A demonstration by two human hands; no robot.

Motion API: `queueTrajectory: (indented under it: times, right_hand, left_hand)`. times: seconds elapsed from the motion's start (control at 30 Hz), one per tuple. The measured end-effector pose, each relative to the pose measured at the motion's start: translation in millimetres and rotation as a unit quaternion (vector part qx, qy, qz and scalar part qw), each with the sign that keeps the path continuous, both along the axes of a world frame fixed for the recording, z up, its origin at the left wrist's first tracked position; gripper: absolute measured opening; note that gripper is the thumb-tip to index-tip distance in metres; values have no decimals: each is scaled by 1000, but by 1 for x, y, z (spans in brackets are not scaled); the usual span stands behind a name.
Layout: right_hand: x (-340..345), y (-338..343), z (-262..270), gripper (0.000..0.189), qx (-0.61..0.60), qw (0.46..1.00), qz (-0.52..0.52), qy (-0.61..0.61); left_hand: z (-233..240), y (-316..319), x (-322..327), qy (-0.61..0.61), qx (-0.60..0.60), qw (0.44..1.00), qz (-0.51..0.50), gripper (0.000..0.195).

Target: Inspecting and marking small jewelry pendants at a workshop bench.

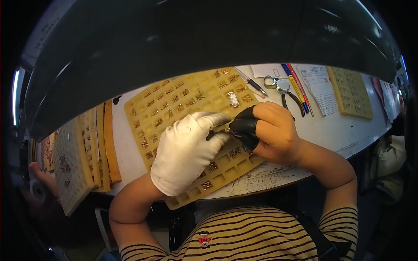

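My left hand (pixel 187 148), in a white fabric glove, and my right hand (pixel 271 132), with black finger cots on its fingertips, meet over a yellow compartment tray (pixel 173 203). Between their fingertips is a small gold-coloured metal piece (pixel 227 130), pinched from both sides; its far end is hidden by the black cots. Rows of square pockets in the tray hold small gold-coloured metal pieces (pixel 206 185), and some pockets in the near rows hold none. A small white tag with a dark border (pixel 233 99) lies on the tray just beyond my right hand.
Right of the tray lie a pen (pixel 258 87), a folding loupe (pixel 277 83), dark-handled pliers (pixel 295 102), blue and red markers (pixel 295 85), a printed sheet (pixel 320 88) and another yellow tray (pixel 367 112). Stacked trays (pixel 86 169) stand at left. A dark lamp hood (pixel 209 36) overhangs the table; another person's arm (pixel 44 176) shows far left.
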State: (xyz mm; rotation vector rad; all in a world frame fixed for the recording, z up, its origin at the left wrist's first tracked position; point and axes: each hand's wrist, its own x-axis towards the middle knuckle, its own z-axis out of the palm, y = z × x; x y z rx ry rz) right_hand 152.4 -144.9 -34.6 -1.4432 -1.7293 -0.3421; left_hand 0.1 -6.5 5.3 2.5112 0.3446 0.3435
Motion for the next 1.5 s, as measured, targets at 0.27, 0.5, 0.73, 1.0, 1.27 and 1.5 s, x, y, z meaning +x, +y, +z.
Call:
queueTrajectory:
  times: [0.27,0.5,0.73,1.0,1.27,1.5]
  right_hand:
    - [1,1,-1,18,-9,999,-6,37]
    - [0,-1,-3,14,-27,998,4,62]
    - [2,-3,3,22,-23,1000,0,-15]
    - [0,0,-2,17,-19,997,-5,77]
    - [1,-3,-2,13,-77,990,-1,118]
    - [5,-5,3,21,-43,999,-30,-5]
  left_hand:
    - [-4,4,-4,-57,42,996,-48,16]
    - [-2,1,-2,-47,-10,998,-31,16]
    - [-1,-1,0,-11,61,998,-8,22]
    - [-9,3,-1,-115,96,988,-45,14]
    - [-6,4,-3,-61,87,993,-59,18]
    - [-3,2,-2,-53,76,995,-32,25]
